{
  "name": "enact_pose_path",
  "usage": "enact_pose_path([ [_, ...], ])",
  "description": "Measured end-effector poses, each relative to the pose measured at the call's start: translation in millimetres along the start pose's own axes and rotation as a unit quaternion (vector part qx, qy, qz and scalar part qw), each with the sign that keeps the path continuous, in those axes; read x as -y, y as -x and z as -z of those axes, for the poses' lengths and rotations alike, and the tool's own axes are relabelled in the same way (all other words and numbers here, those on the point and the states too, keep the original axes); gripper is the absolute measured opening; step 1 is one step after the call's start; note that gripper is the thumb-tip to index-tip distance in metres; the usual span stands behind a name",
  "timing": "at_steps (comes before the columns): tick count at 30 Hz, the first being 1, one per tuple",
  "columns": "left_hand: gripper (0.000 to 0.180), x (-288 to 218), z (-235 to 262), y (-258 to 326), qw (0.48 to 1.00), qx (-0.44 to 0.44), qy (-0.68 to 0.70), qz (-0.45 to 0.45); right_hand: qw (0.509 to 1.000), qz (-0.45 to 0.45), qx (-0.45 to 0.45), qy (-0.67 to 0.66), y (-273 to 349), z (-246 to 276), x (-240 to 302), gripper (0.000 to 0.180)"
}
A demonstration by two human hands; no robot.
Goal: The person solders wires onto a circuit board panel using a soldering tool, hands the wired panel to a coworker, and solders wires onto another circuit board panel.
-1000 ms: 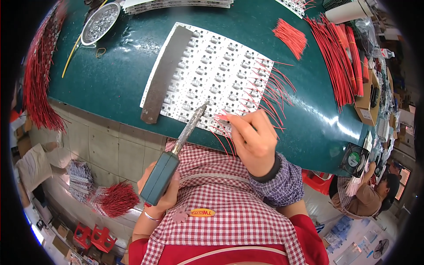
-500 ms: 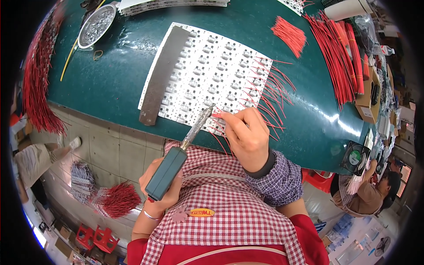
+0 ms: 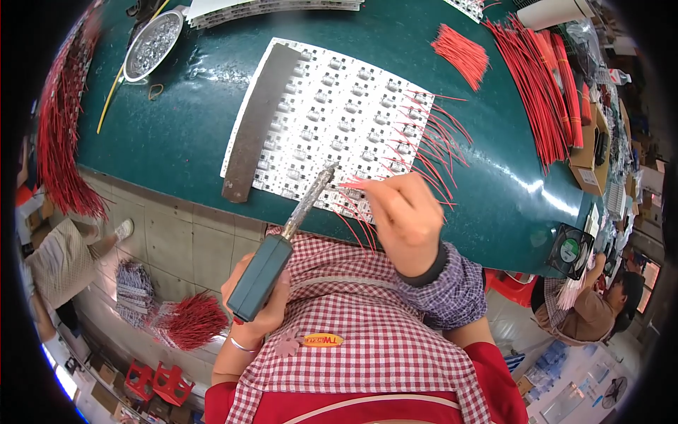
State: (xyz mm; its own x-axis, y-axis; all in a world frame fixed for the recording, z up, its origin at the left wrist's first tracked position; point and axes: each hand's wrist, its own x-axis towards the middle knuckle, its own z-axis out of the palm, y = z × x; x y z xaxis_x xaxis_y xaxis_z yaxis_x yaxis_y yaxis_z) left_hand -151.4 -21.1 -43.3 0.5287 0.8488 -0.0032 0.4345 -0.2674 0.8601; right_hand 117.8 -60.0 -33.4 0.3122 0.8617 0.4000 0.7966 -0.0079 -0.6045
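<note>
My left hand (image 3: pixel 272 309) is closed around the dark green handle of a soldering iron (image 3: pixel 260 277). Its tip hangs over or touches a white circuit board panel (image 3: pixel 321 99); I cannot tell which. My right hand (image 3: pixel 409 220) pinches red wires (image 3: pixel 353 184) at the panel's near right part, just right of the tip. More red wires (image 3: pixel 441 141) stick out along the panel's right edge. A flat dark metal bar (image 3: pixel 260 127) lies across the panel's left side.
On the green table (image 3: pixel 169 134) are a bowl of shiny bits (image 3: pixel 153 46), stacked panels (image 3: pixel 275 8), a short red wire bundle (image 3: pixel 460 56), long red wires (image 3: pixel 530 92) and a small fan (image 3: pixel 571 251). Red wires (image 3: pixel 60 141) hang off the left edge. A co-worker (image 3: pixel 593 304) sits at right.
My right hand has shifted a little right and toward me, with red wire still pinched. The iron's tip has moved slightly left. The panel and bar have stayed practically in place.
</note>
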Motion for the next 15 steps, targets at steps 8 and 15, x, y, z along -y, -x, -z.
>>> enact_pose_path([
  [8,0.023,5,-1,-4,0.998,-0.043,0.040,0.010,0.972,0.064,-0.034,0.224,-53,94,-59,0.031],
  [15,0.027,-2,-4,-11,0.997,-0.046,0.011,-0.053,0.845,0.192,0.123,0.483,-86,100,-116,0.007],
])
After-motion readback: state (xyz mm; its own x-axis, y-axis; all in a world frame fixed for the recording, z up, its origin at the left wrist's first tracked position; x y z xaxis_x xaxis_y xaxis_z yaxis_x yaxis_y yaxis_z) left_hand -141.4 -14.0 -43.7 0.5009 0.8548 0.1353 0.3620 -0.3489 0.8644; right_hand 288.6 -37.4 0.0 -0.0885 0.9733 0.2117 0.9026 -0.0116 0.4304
